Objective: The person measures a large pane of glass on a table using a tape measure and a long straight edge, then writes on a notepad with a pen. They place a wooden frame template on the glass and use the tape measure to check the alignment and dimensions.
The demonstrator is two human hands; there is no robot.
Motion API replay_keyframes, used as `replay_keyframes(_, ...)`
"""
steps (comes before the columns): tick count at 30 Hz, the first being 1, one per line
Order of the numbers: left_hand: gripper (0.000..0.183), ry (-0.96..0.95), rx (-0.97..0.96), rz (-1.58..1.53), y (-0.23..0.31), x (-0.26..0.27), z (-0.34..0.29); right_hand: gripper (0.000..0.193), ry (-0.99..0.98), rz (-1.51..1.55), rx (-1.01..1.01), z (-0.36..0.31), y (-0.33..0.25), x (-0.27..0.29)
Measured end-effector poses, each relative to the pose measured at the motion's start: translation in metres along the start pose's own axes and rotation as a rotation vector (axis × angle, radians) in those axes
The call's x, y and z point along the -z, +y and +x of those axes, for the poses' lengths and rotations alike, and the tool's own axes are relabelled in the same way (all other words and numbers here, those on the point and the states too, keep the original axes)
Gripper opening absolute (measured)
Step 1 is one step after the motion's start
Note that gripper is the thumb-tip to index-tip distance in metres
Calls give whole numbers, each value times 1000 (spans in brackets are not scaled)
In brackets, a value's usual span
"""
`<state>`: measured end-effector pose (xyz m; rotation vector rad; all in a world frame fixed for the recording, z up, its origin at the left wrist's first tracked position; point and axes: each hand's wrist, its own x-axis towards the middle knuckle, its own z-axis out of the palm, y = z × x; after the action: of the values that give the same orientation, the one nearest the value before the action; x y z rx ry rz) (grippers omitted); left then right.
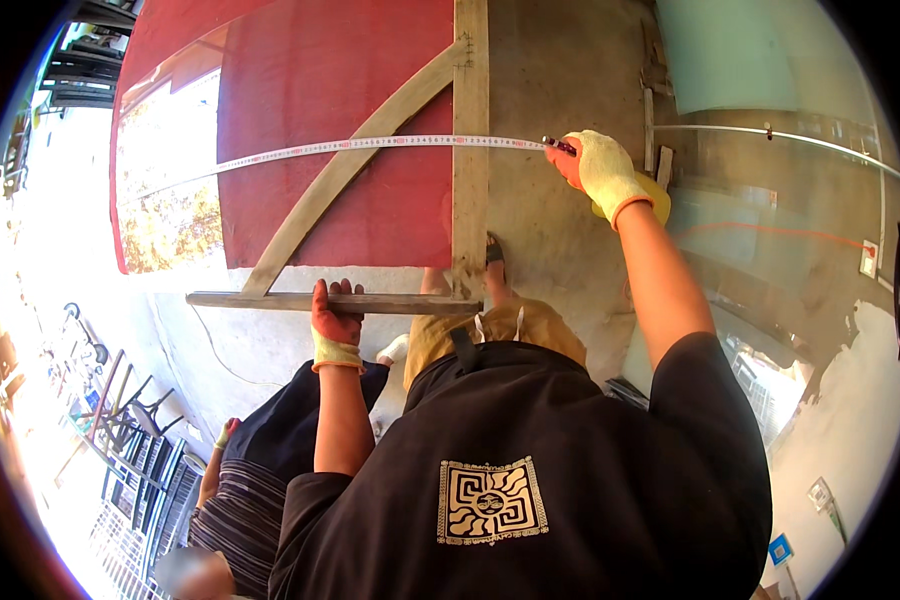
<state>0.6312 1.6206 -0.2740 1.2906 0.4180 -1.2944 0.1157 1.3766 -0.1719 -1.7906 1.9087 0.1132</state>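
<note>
My gloved left hand (337,325) closes around the crosspiece of a large wooden square (315,205), which has a long straight bar and a curved diagonal brace. The square lies over a glossy red panel (270,120) that mirrors bright light at its left. A white measuring tape (400,143) stretches across panel and square, bowing slightly. At its right end my gloved right hand (595,165) is shut on it, arm reaching forward. A small dark piece with a metal tip shows at those fingers; its kind is unclear. A rounded yellow thing (660,200) is half hidden behind this hand.
Glass sheets (750,60) stand along the right side. An orange cord (770,231) runs to a wall socket (869,260). Close on my left is another person in a striped top (245,530). Metal frames or racks (140,480) are stacked at the lower left.
</note>
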Motion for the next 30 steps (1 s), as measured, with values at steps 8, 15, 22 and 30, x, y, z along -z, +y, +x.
replay_keyframes(8,37,17,-6,-5,1,-5,-3,45,-72,-6,-33,-3,-4,8)
replay_keyframes(15,29,17,-8,-9,1,0,0,45,-19,-1,-22,-7,-6,9)
replay_keyframes(22,16,-41,-47,75,1,3,2,45,9,10,-12,-7,-5,5)
replay_keyframes(30,14,-85,-46,116,-9,-8,-13,45,44,-22,12,-8,-6,5)
